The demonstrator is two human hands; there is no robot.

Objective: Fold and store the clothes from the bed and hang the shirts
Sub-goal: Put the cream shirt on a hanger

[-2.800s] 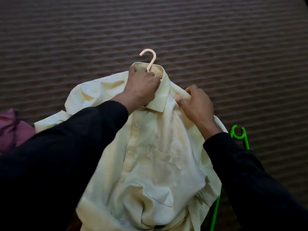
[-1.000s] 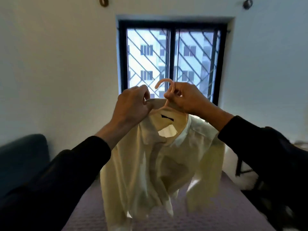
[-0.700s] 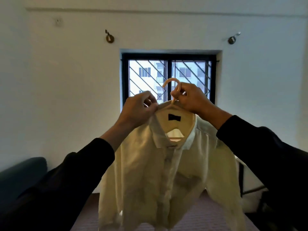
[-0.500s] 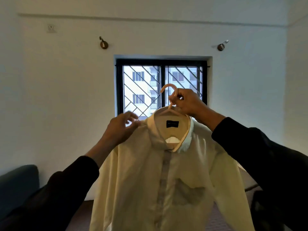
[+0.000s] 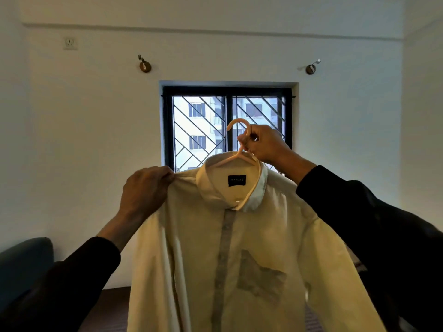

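Nearest the camera, two dark sleeves reach up and forward to a cream shirt point(image 5: 239, 248) held in the air at about head height, its front toward the viewer and its long axis hanging straight down out of frame. The left hand point(image 5: 143, 190) pinches the fabric at the shirt's shoulder seam, fingers curled round the cloth, while the right hand point(image 5: 266, 146) grips the neck of the pink hanger point(image 5: 236, 140) just under its hook, which stands free above the collar. The hanger's arms sit inside the shoulders, so the garment looks seated, with the left side being tugged square. The right hand is the one carrying the weight and lies nearest the hook, so it would likely lead the hanging; the hook opens toward the person's left. Beyond the shirt is a barred window point(image 5: 227, 128) in a white wall, two wall brackets above it, and no rail is in view.
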